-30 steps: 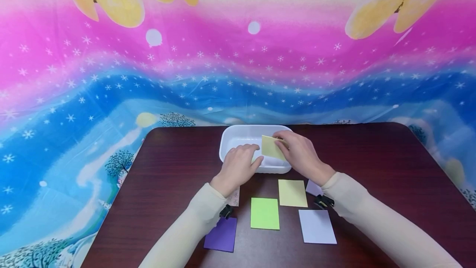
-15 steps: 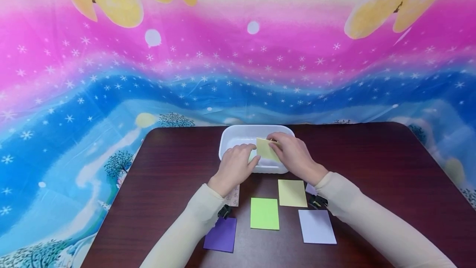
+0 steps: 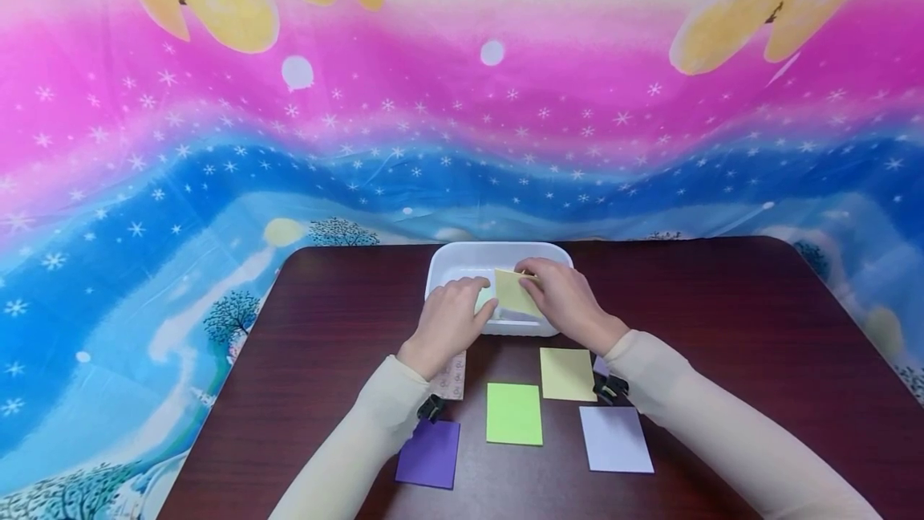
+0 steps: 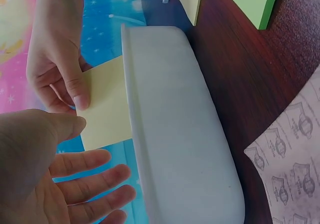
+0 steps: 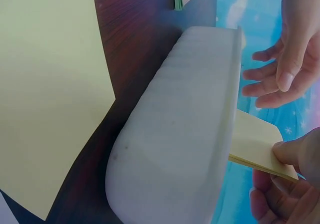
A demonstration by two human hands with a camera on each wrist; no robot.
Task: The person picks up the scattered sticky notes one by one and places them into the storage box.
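Observation:
My right hand (image 3: 573,303) pinches a thin pale yellow sticky-note pad (image 3: 511,291) by its right side, thumb on the near face. The pad stands tilted over a white plastic tub (image 3: 523,329); in the right wrist view its lower part is hidden behind the tub wall (image 5: 165,129). My left hand (image 3: 447,323) hovers at the tub's front left, fingers spread and relaxed. In the left wrist view its thumb tip (image 4: 75,126) lies close to the pad's edge; whether they touch I cannot tell. A pale green patch shows beyond the left fingers, too hidden to identify.
On the dark wood table (image 3: 325,392) before the tub lie a yellow pad (image 3: 568,374), a lime green pad (image 3: 514,414), a pale lilac pad (image 3: 617,440), a purple pad (image 3: 427,456) and a printed-backed pad (image 3: 453,379). A patterned cloth (image 3: 462,143) hangs behind.
My right hand has moved left with the yellow sticky-note pad, bringing it further over the tub's middle. My left hand has shifted slightly left.

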